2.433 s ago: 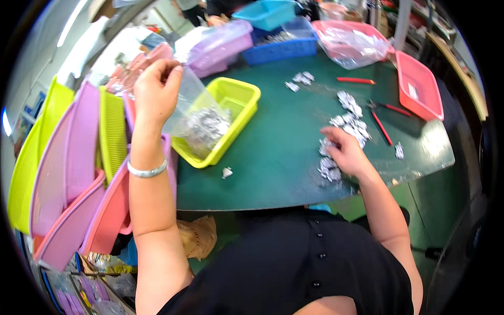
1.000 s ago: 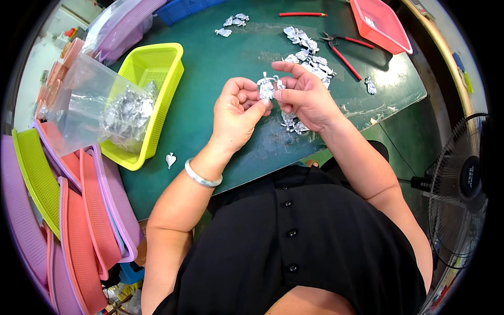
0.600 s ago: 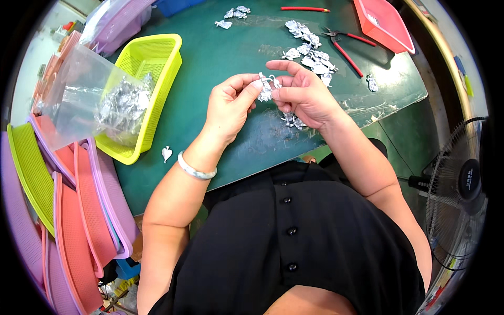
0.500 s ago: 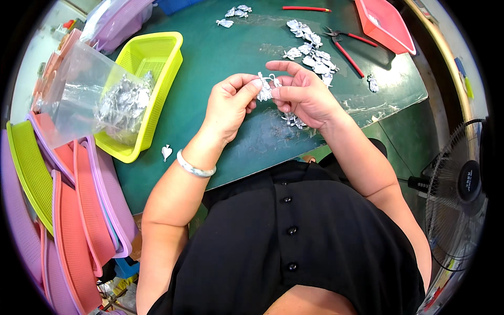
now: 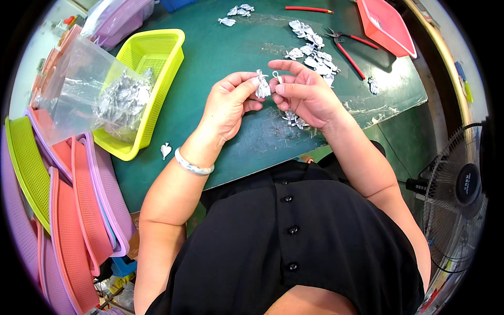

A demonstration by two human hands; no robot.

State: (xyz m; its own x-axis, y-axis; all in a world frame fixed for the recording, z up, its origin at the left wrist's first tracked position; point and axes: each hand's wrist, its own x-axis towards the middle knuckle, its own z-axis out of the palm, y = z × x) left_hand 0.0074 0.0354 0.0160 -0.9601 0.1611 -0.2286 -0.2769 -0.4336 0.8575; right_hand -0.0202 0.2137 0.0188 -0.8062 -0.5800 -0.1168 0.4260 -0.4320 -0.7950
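Note:
My left hand (image 5: 224,105) pinches a small silver metal casting (image 5: 262,86), shaped like a little figure, between thumb and fingers. Close beside it, my right hand (image 5: 311,97) grips a small silver piece with a ring-shaped loop (image 5: 277,76) that sticks up from the fingertips; the rest of that piece is hidden. A narrow gap separates the two pieces. Below my right fingers lie several silver castings (image 5: 294,119) on the green table (image 5: 220,50). Farther off is a larger pile of similar castings (image 5: 320,63).
Red-handled cutters (image 5: 344,50) and a red stick (image 5: 310,10) lie at the far right, near a pink tray (image 5: 388,29). On the left, a yellow-green basket (image 5: 165,84) holds a clear bag (image 5: 79,79) of castings. A spade-shaped piece (image 5: 166,151) rests nearby. A fan (image 5: 457,194) stands at right.
The pieces in my two hands, close together and seemingly linked by a curved stem before, are now apart. The figure-shaped casting stands more upright in my left fingers.

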